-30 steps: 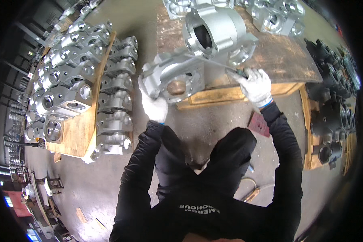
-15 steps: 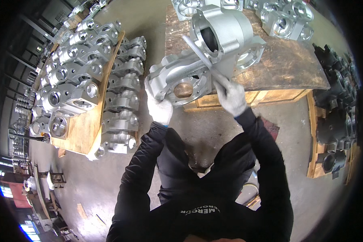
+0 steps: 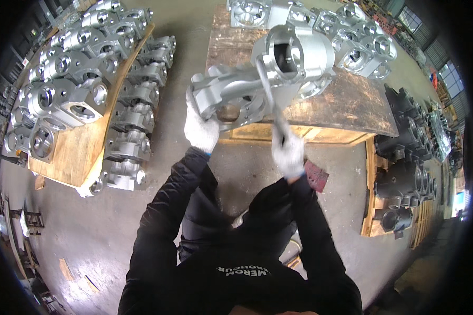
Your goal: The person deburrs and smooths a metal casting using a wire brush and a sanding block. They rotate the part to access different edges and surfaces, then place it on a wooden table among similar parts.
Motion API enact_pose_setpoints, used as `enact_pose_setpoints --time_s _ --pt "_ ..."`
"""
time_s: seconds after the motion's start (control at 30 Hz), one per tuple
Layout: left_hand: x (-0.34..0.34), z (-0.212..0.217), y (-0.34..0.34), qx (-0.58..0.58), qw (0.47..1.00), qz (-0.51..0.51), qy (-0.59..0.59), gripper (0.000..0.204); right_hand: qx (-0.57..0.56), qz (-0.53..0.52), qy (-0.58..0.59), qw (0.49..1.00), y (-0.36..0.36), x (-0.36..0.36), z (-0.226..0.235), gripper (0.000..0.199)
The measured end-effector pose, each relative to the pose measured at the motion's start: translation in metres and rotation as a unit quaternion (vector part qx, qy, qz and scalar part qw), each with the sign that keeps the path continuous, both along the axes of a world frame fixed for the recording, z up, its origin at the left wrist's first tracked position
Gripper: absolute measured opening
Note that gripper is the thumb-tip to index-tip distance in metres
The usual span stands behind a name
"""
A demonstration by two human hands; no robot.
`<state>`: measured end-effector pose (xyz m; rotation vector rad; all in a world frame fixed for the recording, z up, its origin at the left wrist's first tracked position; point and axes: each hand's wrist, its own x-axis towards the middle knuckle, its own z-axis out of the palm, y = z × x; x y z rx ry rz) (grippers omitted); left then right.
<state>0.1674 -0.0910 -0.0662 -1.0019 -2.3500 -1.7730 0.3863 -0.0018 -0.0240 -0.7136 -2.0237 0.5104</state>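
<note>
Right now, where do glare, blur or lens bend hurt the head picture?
Head view: right hand and its bar look slightly blurred; same view: floor glares at lower left; same view: the left wooden board has a bowed long edge, and the picture's corners go black.

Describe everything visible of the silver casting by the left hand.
The casting looks metallic: a wide, round-mouthed barrel joined to a long section with a hole. It apparently rests on the wooden bench, left end jutting out. The left hand holds that end; a bar in the right hand crosses the casting, contact unclear.
</note>
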Motion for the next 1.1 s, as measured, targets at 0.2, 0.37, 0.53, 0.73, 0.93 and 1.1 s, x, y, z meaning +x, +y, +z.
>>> enact_pose_setpoints --time_s 0.2,0.37,0.53,0.73,0.93,1.1 --pt "0.005 0.012 -0.005 0.008 1.000 -0.015 0.019 0.102 0.072 0.022 0.029 0.997 0.000 -0.013 0.003 0.041" --pt "0.005 0.017 -0.006 -0.005 1.000 -0.020 -0.019 0.108 0.020 -0.015 -0.042 0.999 -0.019 -0.027 0.019 0.047" --pt "0.005 0.013 -0.008 -0.015 1.000 -0.013 -0.002 0.109 0.003 -0.010 -0.082 0.997 -0.026 -0.028 0.018 0.049" --pt "0.002 0.009 -0.006 -0.015 1.000 -0.024 -0.013 0.113 -0.027 -0.046 -0.104 0.993 -0.036 -0.039 0.022 0.042" --pt "0.003 0.011 -0.007 -0.037 0.999 -0.021 -0.012 0.116 -0.038 0.036 -0.070 0.996 -0.060 -0.048 0.025 0.048" --pt "0.004 0.016 -0.007 -0.047 0.997 -0.035 -0.049 0.109 0.045 0.070 -0.025 0.996 -0.056 -0.057 0.023 0.049"
